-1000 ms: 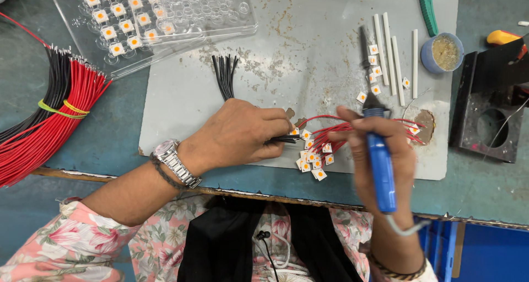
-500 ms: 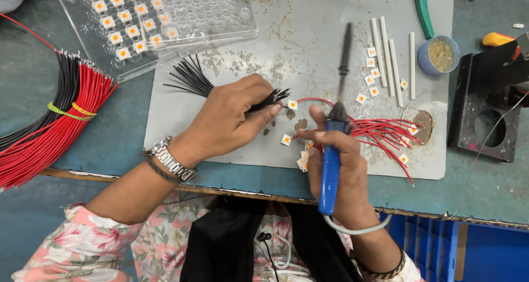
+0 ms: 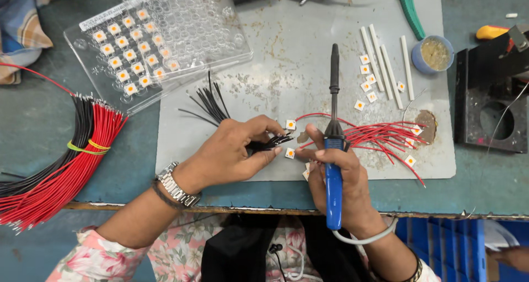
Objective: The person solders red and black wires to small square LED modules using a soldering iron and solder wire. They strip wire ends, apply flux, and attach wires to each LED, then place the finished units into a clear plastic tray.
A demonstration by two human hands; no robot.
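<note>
The left hand (image 3: pixel 234 155) pinches a bunch of black wires (image 3: pixel 217 108) over the grey mat (image 3: pixel 275 50) on the desk (image 3: pixel 33 133). The right hand (image 3: pixel 336 177) is closed around a blue-handled soldering iron (image 3: pixel 333 149), tip pointing away. Small square chips (image 3: pixel 290 124) lie between the hands, red wires (image 3: pixel 386 136) just right of them.

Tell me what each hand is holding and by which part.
The left hand pinches a bunch of black wires near one end. The right hand grips a soldering iron by its blue handle, tip pointing away.
</note>
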